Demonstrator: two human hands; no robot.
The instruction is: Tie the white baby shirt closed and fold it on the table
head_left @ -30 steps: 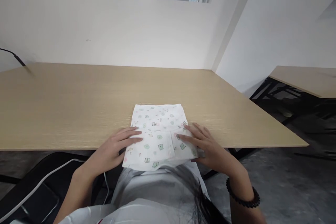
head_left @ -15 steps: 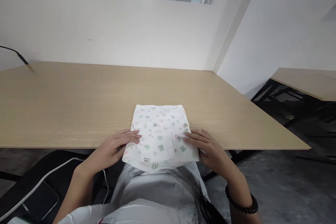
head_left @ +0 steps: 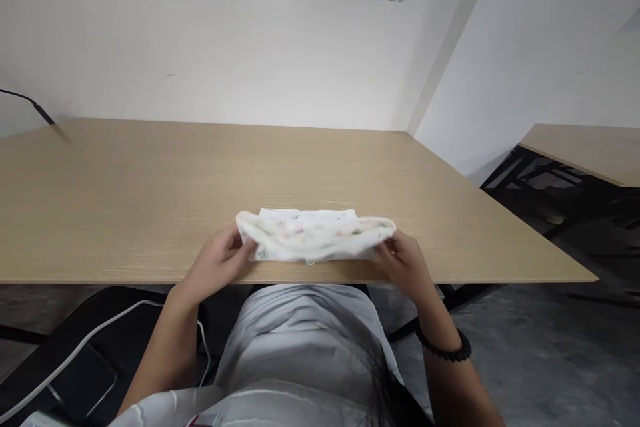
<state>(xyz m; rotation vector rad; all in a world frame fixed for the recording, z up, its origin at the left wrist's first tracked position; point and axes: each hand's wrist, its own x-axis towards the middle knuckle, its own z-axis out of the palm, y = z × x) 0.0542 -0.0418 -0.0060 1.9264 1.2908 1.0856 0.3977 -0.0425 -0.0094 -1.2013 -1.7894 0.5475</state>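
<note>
A small white cloth (head_left: 313, 235) with a green and pink print lies near the front edge of a light wooden table (head_left: 150, 187). Its near half is lifted and rolled over toward the far half. My left hand (head_left: 220, 260) pinches the cloth's left corner. My right hand (head_left: 403, 259) pinches the right corner; a black bead bracelet (head_left: 445, 345) is on that wrist. Both hands sit just above the table's front edge.
A white partition wall (head_left: 200, 53) stands behind the table. A black cable (head_left: 30, 105) comes in at the far left. A white cord (head_left: 75, 360) runs over a black chair below the table. A second table (head_left: 585, 153) stands at the right.
Both hands have gone from lying flat on the cloth's near sides to gripping its near corners, and have lifted that near edge up and away from me, folding it over.
</note>
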